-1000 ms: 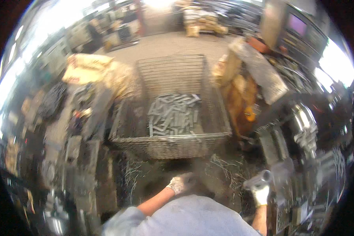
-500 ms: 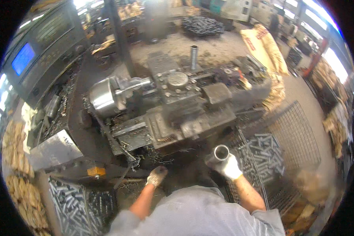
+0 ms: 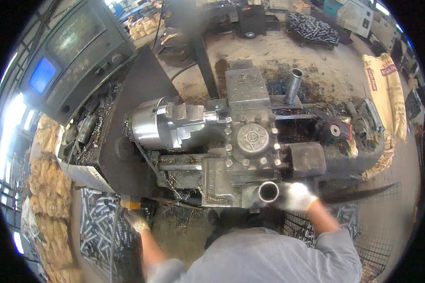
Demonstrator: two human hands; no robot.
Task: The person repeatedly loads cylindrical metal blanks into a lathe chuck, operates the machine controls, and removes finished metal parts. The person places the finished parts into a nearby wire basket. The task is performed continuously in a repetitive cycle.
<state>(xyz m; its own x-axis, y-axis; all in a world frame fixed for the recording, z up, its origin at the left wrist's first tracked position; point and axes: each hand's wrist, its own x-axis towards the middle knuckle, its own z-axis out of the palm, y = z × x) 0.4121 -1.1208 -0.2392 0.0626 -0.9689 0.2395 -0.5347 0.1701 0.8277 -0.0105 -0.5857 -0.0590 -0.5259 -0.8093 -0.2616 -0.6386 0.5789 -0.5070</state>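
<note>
A short metal tube (image 3: 268,192) with its round open end upward is at the front of the lathe's slide (image 3: 222,181). My right hand (image 3: 297,197), in a white glove and blurred, is closed on the tube's right side; most of its fingers are hidden. My left hand (image 3: 137,220), gloved too, is low at the left beside a small orange block (image 3: 130,203) and the edge of a bin of cut metal tubes (image 3: 98,221). Motion smears its fingers. The lathe chuck (image 3: 151,123) and the square tool post (image 3: 253,137) lie ahead of me.
Another tube (image 3: 293,87) stands upright behind the tool post. Metal shavings (image 3: 174,184) hang below the chuck. A wire basket (image 3: 297,226) is at my right, a control panel (image 3: 66,61) with a blue screen at the left. Yellow sacks (image 3: 387,89) stand far right; a tube-loaded cart (image 3: 311,29) is behind.
My left hand has moved left, from in front of the lathe to near the tube bin. My right hand has brought the tube up against the slide. The view has turned left.
</note>
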